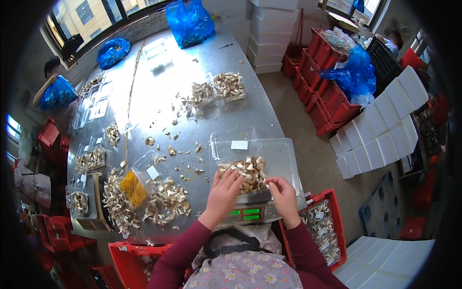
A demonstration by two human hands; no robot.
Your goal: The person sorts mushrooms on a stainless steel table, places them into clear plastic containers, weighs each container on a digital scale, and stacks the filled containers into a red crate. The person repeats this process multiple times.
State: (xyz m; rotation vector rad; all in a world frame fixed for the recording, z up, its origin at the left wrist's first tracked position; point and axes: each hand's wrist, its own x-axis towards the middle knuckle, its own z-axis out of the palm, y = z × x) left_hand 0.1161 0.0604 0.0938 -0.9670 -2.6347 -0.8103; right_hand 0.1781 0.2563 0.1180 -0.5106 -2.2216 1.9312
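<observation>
A clear plastic clamshell box (213,144) full of mushrooms (252,171) stands on the plate of a digital scale (285,151), its lid open away from me and bearing a white label. My left hand (227,186) rests on the mushrooms' left side with fingers spread a little; nothing shows gripped in it. At the box's right edge, my right hand (281,191) pinches a small pale mushroom piece (267,185) between thumb and fingers. The scale's green displays (251,214) glow below the box. Loose mushrooms (168,202) and a bundle of yellow rubber bands (133,189) lie to the left.
Two more filled boxes (229,86) stand farther up the metal table (249,108). A second scale (95,202) is at the left. Red crates (334,231) stand below the near edge; white foam boxes (382,123) are stacked right. A person (50,83) holds a blue bag across the table.
</observation>
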